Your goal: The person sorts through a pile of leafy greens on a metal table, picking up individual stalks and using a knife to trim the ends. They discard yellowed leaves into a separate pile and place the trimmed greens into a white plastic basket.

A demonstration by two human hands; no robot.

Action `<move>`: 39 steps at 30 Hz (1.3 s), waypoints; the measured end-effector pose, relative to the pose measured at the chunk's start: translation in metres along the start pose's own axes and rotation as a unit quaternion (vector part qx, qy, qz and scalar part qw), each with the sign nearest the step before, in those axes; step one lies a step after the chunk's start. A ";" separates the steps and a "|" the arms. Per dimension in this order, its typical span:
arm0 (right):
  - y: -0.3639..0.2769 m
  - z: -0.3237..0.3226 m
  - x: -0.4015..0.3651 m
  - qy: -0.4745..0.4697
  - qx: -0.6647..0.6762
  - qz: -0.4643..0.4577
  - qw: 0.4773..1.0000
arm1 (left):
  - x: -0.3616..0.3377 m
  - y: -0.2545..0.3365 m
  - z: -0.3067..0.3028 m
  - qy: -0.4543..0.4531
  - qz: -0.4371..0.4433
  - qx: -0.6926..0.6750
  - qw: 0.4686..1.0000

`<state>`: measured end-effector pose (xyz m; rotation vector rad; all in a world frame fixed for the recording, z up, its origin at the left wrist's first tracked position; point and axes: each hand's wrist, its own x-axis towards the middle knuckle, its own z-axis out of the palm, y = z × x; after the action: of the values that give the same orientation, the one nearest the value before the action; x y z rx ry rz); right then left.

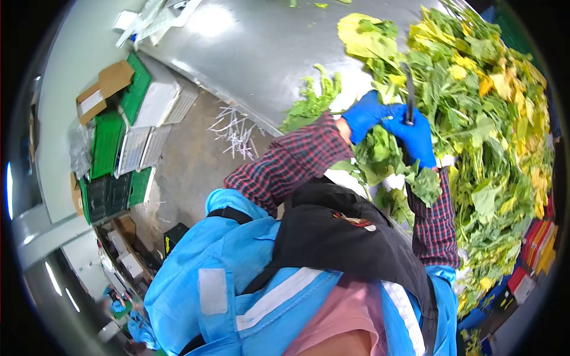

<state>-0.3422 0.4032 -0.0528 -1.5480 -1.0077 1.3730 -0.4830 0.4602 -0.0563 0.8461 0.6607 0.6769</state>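
Note:
My right hand (418,136), in a blue glove, is closed around a knife (409,89) with its dark blade pointing up and away from me. My left hand (362,115), gloved the same way, meets it with fingers closed on a bunch of leafy greens (380,155). Leaves hang below both hands, and the stems between the fingers are mostly hidden. Left of my left hand, a smaller bunch of greens (312,98) lies on the metal table (255,53). A large heap of green and yellowing leaves (475,124) spreads along the right.
Green and white crates (107,145) and an open cardboard box (104,89) are stacked on the left. White strips (234,133) litter the floor beside the table edge. Red and yellow crates (540,243) stand at far right. A person in blue (141,329) is at lower left.

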 end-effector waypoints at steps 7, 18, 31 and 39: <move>0.027 0.000 -0.024 -0.052 0.050 0.006 0.997 | -0.030 -0.021 -0.019 -0.076 -0.014 0.186 0.979; 0.072 -0.067 -0.006 0.076 -0.130 -0.015 0.988 | -0.090 0.146 -0.135 0.166 -0.086 0.356 0.916; 0.087 0.103 0.100 0.033 0.208 0.172 0.962 | 0.056 0.012 -0.175 -0.008 -0.177 0.705 0.686; 0.054 0.105 0.149 -0.061 0.235 0.147 0.959 | 0.046 0.005 -0.200 0.049 -0.251 0.194 0.947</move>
<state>-0.4312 0.5309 -0.1620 -1.2940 -0.4746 1.7805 -0.6060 0.5856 -0.1627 0.9559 1.0769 0.1239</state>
